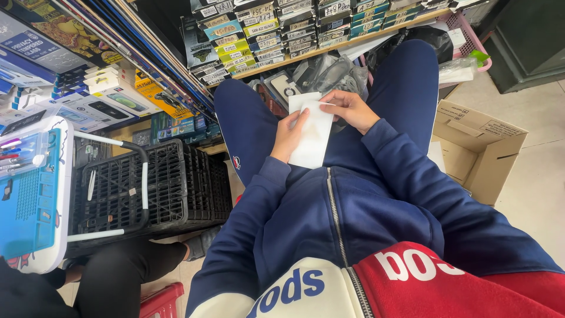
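We're seated, knees apart, both hands over our lap. The left hand (pixel 288 136) grips the white flat packet (pixel 312 138) along its left edge, thumb on the front and fingers behind. The right hand (pixel 348 109) pinches the packet's top right corner between thumb and forefinger — both hands are closed on it. The packet sits upright-ish, tilted slightly, between our thighs, just above the zipper (pixel 336 218) of the navy jacket.

Around us:
- Black plastic crate (pixel 170 182) to our left on the floor, with a white-and-black handle frame (pixel 142 182) resting against it.
- Blue-and-white case (pixel 32 200) at far left, pens (pixel 15 154) lying in a clear tray on top of it.
- Wooden shelf (pixel 353 40) ahead, carrying rows of small labelled boxes (pixel 265 32) stood on edge.
- Clear bags of dark items (pixel 329 73) just beyond the packet, under the shelf.
- Open cardboard box (pixel 479 147) to our right, on the tiled floor (pixel 541 176).
- Pink basket (pixel 465 29) at upper right — near the shelf end.
- Another person's black-trousered leg (pixel 126 274) at lower left, beside a red crate (pixel 162 301).
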